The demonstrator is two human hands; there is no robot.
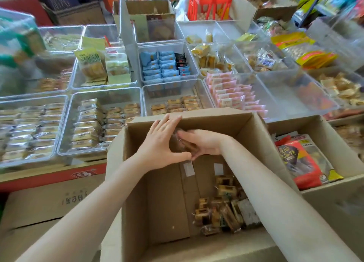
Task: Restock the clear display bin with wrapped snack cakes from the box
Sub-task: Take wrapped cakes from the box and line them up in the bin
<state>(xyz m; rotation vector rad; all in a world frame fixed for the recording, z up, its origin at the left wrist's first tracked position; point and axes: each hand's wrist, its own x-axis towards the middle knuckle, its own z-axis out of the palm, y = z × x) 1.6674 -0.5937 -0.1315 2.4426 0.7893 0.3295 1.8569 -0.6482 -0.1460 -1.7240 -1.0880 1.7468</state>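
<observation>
An open cardboard box (197, 118) stands right in front of me. Both my hands are inside it near its far wall. My left hand (162, 143) has straight fingers and presses against a small clump of wrapped snack cakes (176, 141). My right hand (202, 141) presses the same clump from the other side with its fingers stretched out. The clump is mostly hidden between the palms. More loose wrapped cakes (222, 208) lie in the box's near right corner. Just beyond the box stands a clear display bin (146, 98) with a few rows of similar cakes (177, 104).
Several clear bins of wrapped snacks fill the table: blue packs (163, 66), pink packs (232, 92), cakes at the left (88, 124). A second box with red bags (303, 163) stands at the right. A closed carton (49, 198) lies at the left.
</observation>
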